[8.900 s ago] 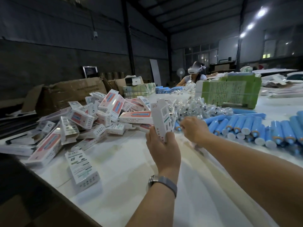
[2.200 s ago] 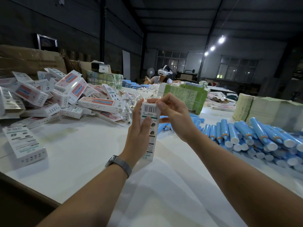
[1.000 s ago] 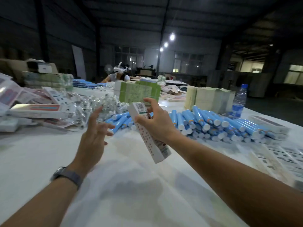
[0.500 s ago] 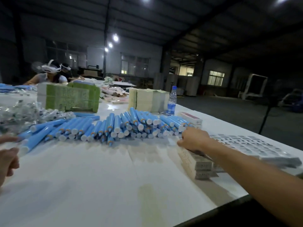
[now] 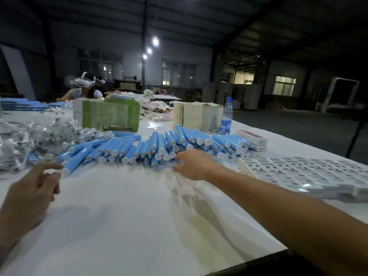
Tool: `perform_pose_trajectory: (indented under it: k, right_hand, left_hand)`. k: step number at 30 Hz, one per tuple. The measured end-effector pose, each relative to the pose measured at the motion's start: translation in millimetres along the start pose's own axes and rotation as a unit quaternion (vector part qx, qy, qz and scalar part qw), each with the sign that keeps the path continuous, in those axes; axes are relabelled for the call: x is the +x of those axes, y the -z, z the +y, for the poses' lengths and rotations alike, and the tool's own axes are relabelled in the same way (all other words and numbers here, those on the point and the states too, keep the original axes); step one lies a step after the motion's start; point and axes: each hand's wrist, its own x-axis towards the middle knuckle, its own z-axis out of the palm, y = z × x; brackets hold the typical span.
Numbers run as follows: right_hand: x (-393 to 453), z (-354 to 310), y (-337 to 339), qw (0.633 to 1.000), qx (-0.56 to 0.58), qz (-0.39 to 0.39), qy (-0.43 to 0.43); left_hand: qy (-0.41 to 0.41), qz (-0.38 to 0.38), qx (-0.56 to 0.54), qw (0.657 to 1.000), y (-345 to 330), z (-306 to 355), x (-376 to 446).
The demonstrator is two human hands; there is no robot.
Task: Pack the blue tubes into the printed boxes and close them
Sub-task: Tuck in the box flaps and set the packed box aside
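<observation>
A long pile of blue tubes [image 5: 139,148] with white caps lies across the middle of the white table [image 5: 129,216]. My right hand [image 5: 193,164] reaches to the pile's near edge, thumb and fingers apart beside the caps, gripping nothing that I can see. My left hand [image 5: 33,188] hovers over the table at the left with relaxed fingers, empty, close to the cap of the leftmost tube. Closed printed boxes [image 5: 298,172] lie in flat rows at the right. A few more boxes [image 5: 253,137] are stacked behind them.
A heap of clear plastic-wrapped parts [image 5: 29,140] sits at the left. Behind the tubes stand a green bundle [image 5: 107,114], a cream bundle [image 5: 197,114] and a water bottle [image 5: 227,114]. A person with a headset [image 5: 85,86] sits at the far end. The table edge runs diagonally at the lower right.
My right hand left the box on the rows at the right and moved left to the tube pile. The view swung back left and my left hand came further into view.
</observation>
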Motion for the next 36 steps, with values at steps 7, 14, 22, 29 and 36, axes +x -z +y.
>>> perform_pose_trajectory:
  k: [7,14,22,29,36]
  right_hand:
    - [33,-161,-48,0.983,0.080,-0.048,0.155]
    - [37,-198,-78,0.970,0.064,-0.086,0.216]
    - [43,-203,-79,0.969,0.054,-0.089,0.222]
    - [43,-208,-81,0.968,0.067,-0.082,0.227]
    - [42,-206,-82,0.968,0.072,-0.083,0.224]
  left_hand:
    - [0.016,0.040,0.060,0.997,19,44,-20]
    - [0.091,0.077,0.132,0.984,33,43,-16]
    - [0.157,-0.020,0.480,0.863,104,1,5]
    - [0.442,-0.053,0.533,0.720,204,-24,-16]
    - [0.412,-0.084,0.506,0.753,204,-6,-19]
